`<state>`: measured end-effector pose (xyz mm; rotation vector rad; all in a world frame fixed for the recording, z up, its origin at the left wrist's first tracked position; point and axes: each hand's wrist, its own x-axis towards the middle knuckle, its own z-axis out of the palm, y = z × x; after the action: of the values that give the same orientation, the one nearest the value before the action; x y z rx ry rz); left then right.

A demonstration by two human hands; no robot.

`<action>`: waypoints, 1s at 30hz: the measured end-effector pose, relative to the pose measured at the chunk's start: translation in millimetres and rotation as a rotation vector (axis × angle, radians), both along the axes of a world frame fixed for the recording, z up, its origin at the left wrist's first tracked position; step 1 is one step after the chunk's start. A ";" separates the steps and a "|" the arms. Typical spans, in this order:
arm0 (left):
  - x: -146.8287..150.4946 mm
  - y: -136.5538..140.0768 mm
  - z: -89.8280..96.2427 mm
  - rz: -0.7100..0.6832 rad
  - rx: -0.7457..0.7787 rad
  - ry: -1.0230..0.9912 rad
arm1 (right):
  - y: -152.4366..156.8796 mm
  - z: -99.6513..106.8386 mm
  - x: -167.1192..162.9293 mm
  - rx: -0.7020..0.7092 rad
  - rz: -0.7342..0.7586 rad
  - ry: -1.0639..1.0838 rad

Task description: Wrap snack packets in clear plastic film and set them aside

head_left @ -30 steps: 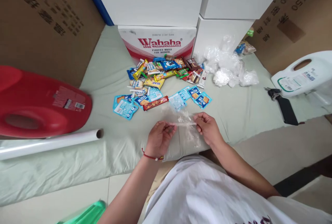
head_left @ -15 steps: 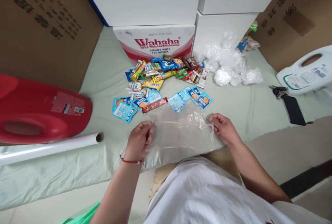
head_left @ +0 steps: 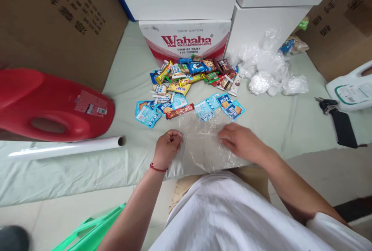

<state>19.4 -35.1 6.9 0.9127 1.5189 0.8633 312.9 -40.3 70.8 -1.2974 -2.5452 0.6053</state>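
Note:
A clear plastic bag (head_left: 200,146) lies at the table's front edge, between my hands. My left hand (head_left: 168,146) is closed on its left side, thumb against the fingers. My right hand (head_left: 241,142) reaches over the bag's right part with fingers bent onto the film; its fingertips are partly hidden. Just beyond the bag lie blue snack packets (head_left: 205,109) and a red snack bar (head_left: 180,111). More blue packets (head_left: 147,116) sit to the left. Behind them is a pile of wrapped snacks (head_left: 192,80) in many colours.
A Wahaha carton (head_left: 186,41) stands behind the snacks. Crumpled clear bags (head_left: 261,68) are heaped at the back right. On the left are a red jug (head_left: 58,103) and a white roll (head_left: 69,148). Keys (head_left: 328,105), a black phone-like object (head_left: 344,128) and a white jug (head_left: 353,88) lie right.
My right hand has moved inward along the bag, toward my left hand, and the film between them has crumpled. The view has shifted to the left and slightly downward.

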 end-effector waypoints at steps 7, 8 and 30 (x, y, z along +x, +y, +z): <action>-7.1 -4.0 2.9 0.015 0.036 0.138 | -29.3 -43.8 -91.2 0.080 0.360 0.046; -7.1 -7.2 7.8 0.065 0.086 0.235 | -34.7 -47.2 -97.6 0.077 0.360 0.037; 33.8 21.0 -25.6 -0.487 0.616 1.075 | -52.6 -31.3 -28.9 -0.359 0.273 0.286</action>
<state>53.2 -14.1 -18.7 2.3496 1.7562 0.4568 284.0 -92.9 39.5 -0.8735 -2.4594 1.2529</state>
